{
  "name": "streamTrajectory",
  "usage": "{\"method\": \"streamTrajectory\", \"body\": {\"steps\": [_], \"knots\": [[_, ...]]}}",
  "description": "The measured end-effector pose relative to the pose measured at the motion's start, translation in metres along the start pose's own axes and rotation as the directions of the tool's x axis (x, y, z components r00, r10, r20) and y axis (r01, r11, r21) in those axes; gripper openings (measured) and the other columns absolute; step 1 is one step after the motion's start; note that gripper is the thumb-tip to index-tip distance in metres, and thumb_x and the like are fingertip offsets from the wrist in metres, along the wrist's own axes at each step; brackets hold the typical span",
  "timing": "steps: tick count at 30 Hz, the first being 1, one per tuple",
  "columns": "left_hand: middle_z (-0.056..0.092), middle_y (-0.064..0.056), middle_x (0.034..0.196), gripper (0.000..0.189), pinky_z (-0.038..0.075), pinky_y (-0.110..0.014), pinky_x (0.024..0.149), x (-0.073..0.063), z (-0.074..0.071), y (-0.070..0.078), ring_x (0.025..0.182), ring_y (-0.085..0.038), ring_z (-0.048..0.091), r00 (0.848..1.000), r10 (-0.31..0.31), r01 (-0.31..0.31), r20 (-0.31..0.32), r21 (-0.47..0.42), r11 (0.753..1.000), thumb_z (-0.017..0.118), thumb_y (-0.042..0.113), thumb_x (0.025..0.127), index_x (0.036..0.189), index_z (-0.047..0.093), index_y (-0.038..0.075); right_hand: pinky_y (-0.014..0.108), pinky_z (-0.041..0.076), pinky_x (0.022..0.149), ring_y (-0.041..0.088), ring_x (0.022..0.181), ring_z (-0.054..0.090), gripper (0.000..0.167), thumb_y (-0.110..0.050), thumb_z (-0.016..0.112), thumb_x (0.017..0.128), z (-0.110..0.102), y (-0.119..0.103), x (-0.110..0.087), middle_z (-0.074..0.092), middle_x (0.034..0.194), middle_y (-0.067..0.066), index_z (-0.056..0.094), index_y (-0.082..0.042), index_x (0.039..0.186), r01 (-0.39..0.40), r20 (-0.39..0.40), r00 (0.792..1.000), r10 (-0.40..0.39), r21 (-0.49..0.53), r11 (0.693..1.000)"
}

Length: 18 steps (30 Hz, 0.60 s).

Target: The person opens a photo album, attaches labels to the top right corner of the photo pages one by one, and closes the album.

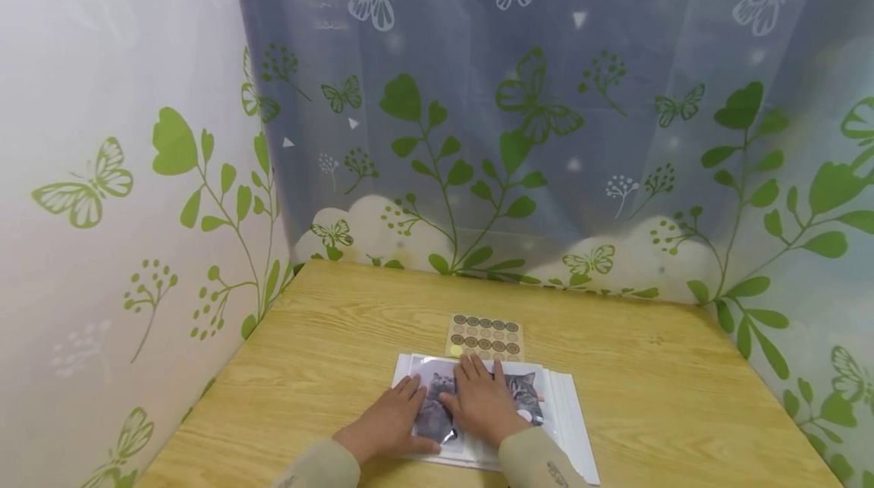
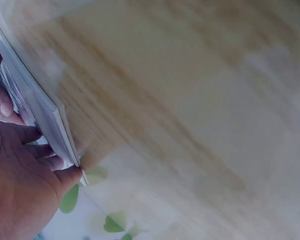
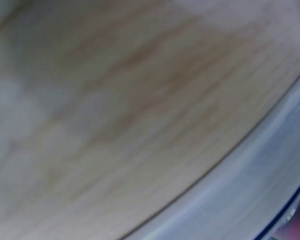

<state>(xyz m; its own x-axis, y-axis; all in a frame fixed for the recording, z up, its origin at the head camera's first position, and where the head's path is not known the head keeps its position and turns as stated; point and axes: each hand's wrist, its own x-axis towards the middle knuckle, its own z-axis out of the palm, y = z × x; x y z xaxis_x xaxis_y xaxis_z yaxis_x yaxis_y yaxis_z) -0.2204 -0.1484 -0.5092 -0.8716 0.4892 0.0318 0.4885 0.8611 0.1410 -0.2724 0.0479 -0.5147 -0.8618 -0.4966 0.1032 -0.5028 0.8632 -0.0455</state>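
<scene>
A white album [image 1: 576, 423] lies open on the table, its pages in clear, shiny sleeves. On the left shows a photo of grey cats [image 1: 433, 421]; farther right, a cat's face [image 1: 524, 391] with a small pink round spot below it. My left hand [image 1: 391, 414] rests with extended fingers on the left part. In the left wrist view that hand [image 2: 20, 175] lies along the side of the album [image 2: 52, 122]. My right hand [image 1: 483, 401] presses flat on the middle, covering part of the photos. The right wrist view catches only the album's pale edge [image 3: 230, 180].
Just behind the album lies a tan sheet of round stickers [image 1: 486, 333] with one yellow circle [image 1: 456, 350] at its lower left corner. The wood-grain table [image 1: 649, 366] is bordered by hanging cloths [image 1: 464, 184] printed with leaves and butterflies.
</scene>
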Motion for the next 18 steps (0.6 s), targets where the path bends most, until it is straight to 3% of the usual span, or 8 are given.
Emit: {"method": "streamTrajectory", "body": {"steps": [9, 18], "knots": [[0.038, -0.028, 0.15, 0.096, 0.034, -0.051, 0.112, 0.0031, 0.0003, -0.0014, 0.138, -0.043, 0.037, 1.0, 0.009, -0.008, 0.016, -0.044, 0.999, 0.07, 0.061, 0.082, 0.142, 0.045, -0.01, 0.064, 0.017, 0.115, 0.035, 0.144, 0.03, 0.07, -0.055, 0.045, 0.099, 0.0028, -0.0013, -0.0033, 0.036, 0.156, 0.016, 0.045, -0.004, 0.148, 0.007, 0.014, 1.0, -0.007, 0.005, 1.0], [0.038, -0.03, 0.149, 0.096, 0.034, -0.052, 0.112, 0.0034, -0.0028, -0.0019, 0.138, -0.045, 0.036, 1.0, 0.02, -0.019, 0.013, -0.065, 0.998, 0.071, 0.06, 0.082, 0.14, 0.045, -0.011, 0.066, 0.017, 0.113, 0.035, 0.143, 0.032, 0.071, -0.057, 0.042, 0.1, 0.0082, 0.0, -0.0099, 0.039, 0.154, 0.015, 0.046, -0.004, 0.147, 0.034, -0.02, 0.999, -0.034, 0.01, 0.999]]}}
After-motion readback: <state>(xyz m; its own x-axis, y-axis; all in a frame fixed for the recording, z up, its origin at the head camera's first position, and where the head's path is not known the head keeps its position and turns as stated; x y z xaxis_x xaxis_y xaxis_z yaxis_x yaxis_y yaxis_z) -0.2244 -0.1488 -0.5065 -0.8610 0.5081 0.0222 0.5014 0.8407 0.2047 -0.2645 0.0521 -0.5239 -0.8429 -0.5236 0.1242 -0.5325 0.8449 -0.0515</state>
